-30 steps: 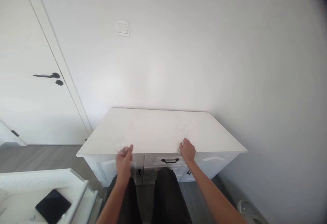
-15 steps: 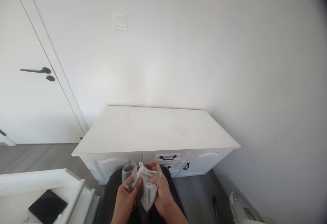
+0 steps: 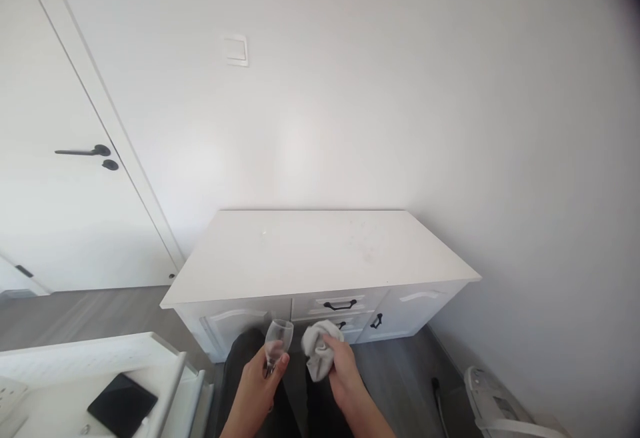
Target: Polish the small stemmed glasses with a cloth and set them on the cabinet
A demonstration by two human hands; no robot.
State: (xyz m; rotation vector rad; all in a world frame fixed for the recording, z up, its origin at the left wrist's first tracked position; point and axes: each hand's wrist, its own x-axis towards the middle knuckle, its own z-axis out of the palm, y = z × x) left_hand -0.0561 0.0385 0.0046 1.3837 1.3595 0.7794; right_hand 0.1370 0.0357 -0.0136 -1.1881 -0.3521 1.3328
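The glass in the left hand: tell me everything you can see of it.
The glass is a small clear stemmed one, seemingly empty, with a rounded bowl and an open rim on top. It stands about upright, tilted slightly, in front of the person's lap and below the front edge of the white cabinet. The left hand holds it low down, thumb across the lower bowl; stem and foot are hidden by the fingers. The grey cloth in the right hand is beside it, not touching.

Two bare forearms reach forward over the lap. The left hand (image 3: 257, 381) is closed in a grip, thumb up. The right hand (image 3: 343, 368) is curled closed beside it.
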